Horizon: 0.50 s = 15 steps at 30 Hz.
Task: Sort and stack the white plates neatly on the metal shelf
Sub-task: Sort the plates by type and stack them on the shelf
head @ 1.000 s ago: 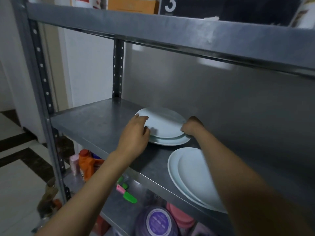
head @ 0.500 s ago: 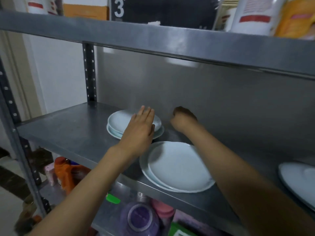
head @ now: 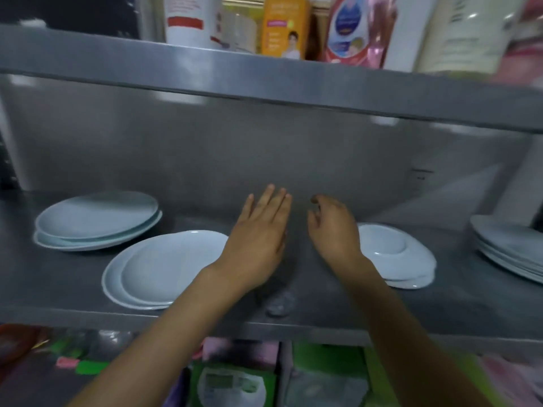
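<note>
On the metal shelf point(head: 338, 306) lie four groups of white plates. A small stack point(head: 97, 221) sits at the far left. A pair of larger plates point(head: 158, 268) lies near the front edge, left of centre. Another small stack point(head: 393, 257) lies right of centre, and a bigger stack point(head: 511, 248) is at the far right edge of view. My left hand point(head: 261, 239) hovers flat with fingers spread, just right of the front pair. My right hand point(head: 332, 227) is open with curled fingers, beside the left rim of the right-of-centre stack. Neither hand holds anything.
The shelf above point(head: 264, 74) carries bottles and cartons point(head: 282, 24) and hangs low over the plates. A grey back panel point(head: 205, 148) closes the rear. Packets and containers point(head: 235, 383) fill the level below.
My view has swung right along the shelf, bringing two more plate stacks into sight. Both hands left the far-left stack and moved right; they now hover open between the front pair and the right-of-centre stack.
</note>
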### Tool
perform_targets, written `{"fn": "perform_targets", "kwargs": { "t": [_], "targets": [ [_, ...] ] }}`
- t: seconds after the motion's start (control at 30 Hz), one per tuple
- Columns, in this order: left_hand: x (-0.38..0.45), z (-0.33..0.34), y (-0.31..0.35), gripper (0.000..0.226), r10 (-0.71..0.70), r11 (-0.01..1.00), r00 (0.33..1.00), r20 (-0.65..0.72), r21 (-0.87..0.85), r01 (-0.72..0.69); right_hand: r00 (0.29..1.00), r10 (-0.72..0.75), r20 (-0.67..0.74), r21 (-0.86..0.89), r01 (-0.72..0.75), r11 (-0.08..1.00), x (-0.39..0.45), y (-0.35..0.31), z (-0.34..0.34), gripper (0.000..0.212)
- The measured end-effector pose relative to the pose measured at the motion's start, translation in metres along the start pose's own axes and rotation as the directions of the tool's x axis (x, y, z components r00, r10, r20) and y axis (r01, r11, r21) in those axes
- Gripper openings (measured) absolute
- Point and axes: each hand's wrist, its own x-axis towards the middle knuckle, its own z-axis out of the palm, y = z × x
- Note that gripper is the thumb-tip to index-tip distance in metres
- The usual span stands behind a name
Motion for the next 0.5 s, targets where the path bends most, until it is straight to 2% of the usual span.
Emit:
{"fn": "perform_targets", "kwargs": {
  "t": [0.1,0.2,0.37,0.43,0.5],
  "targets": [
    [0.015,0.026,0.037,0.057,0.048,0.997,0.997,0.068,-0.062,-0.043,0.994,0.052,-0.097,-0.051,-0.057,0.997,-0.02,0.044,-0.021,0.024],
    [0.026,0.049,0.07,0.06,0.093,0.987,0.991,0.096,-0.141,-0.079,0.973,0.147,-0.178,-0.023,-0.153,0.988,-0.038,0.082,-0.034,0.025],
    [0.038,0.097,0.109,0.07,0.068,0.955,0.97,0.232,-0.296,0.004,0.901,0.34,-0.27,0.07,-0.333,0.94,-0.072,0.138,-0.044,0.026],
    [0.043,0.115,0.116,0.08,0.042,0.937,0.963,0.266,-0.346,0.055,0.852,0.444,-0.278,0.118,-0.428,0.896,-0.083,0.153,-0.045,0.026],
    [0.049,0.126,0.121,0.089,0.01,0.924,0.965,0.263,-0.371,0.091,0.768,0.557,-0.317,0.18,-0.528,0.83,-0.084,0.159,-0.047,0.026]
  ]
}}
